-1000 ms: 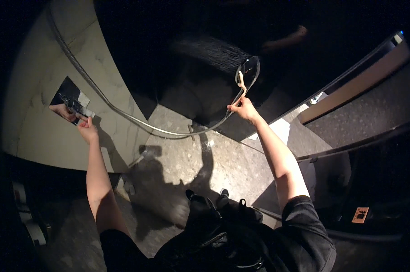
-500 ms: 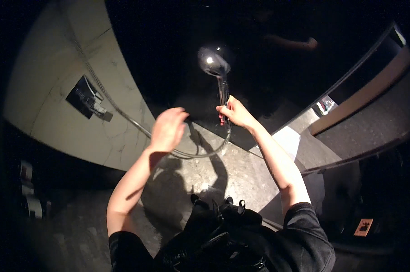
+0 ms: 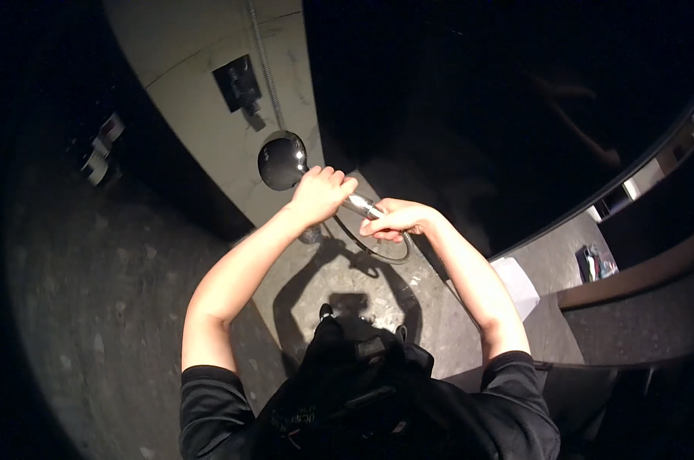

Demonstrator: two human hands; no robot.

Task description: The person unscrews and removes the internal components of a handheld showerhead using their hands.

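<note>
A chrome hand shower head [image 3: 281, 160] with a round face is held in front of me. My left hand [image 3: 319, 194] is wrapped around its handle just below the head. My right hand [image 3: 394, 219] grips the lower end of the handle, where the metal hose [image 3: 378, 251] joins and loops down. The hose runs up the pale wall [image 3: 209, 130] past a dark square control plate [image 3: 238, 83].
A grey stone floor [image 3: 362, 307] lies under me, with my shadow on it. A white sheet [image 3: 516, 282] lies to the right near a dark step. Small items [image 3: 595, 263] sit on a ledge at right. The far side is dark.
My left hand has left the wall control and come over to the shower handle. The shower head has swung left and lower, and both hands now hold it.
</note>
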